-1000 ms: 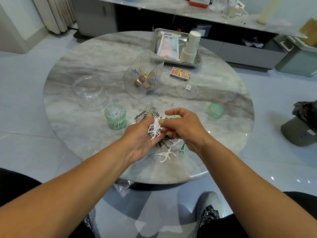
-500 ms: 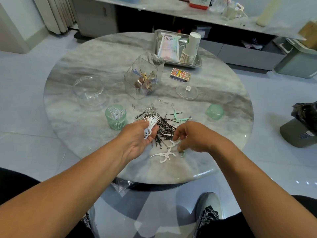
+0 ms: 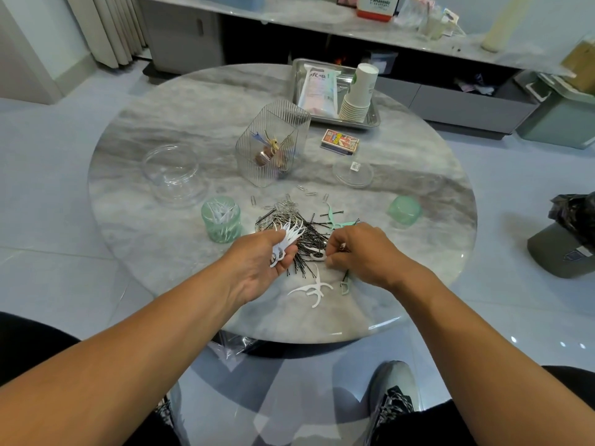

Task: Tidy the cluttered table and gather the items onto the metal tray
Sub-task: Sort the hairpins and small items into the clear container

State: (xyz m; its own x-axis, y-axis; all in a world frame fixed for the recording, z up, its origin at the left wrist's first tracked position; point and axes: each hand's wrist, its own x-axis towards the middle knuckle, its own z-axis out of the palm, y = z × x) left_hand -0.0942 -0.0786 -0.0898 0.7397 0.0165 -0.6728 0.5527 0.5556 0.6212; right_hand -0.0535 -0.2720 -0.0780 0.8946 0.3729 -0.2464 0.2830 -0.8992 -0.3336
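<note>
Near the counter's front edge, the left grip (image 3: 273, 252) clutches a bunch of white floss picks (image 3: 289, 238); the right grip (image 3: 360, 249) pinches one pick (image 3: 317, 254) from the hairpin pile (image 3: 306, 233). Metal tray (image 3: 370, 122) sits at the far edge.

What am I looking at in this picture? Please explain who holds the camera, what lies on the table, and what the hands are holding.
There is no machine: a person wears a camera on the head, looking down at both arms. The left hand holds a bunch of white floss picks. The right hand pinches another white pick at a pile of black hairpins. On the round marble table also stand a green jar with picks inside, a clear ribbed container and a small box. The metal tray at the far side carries paper cups and a packet.
</note>
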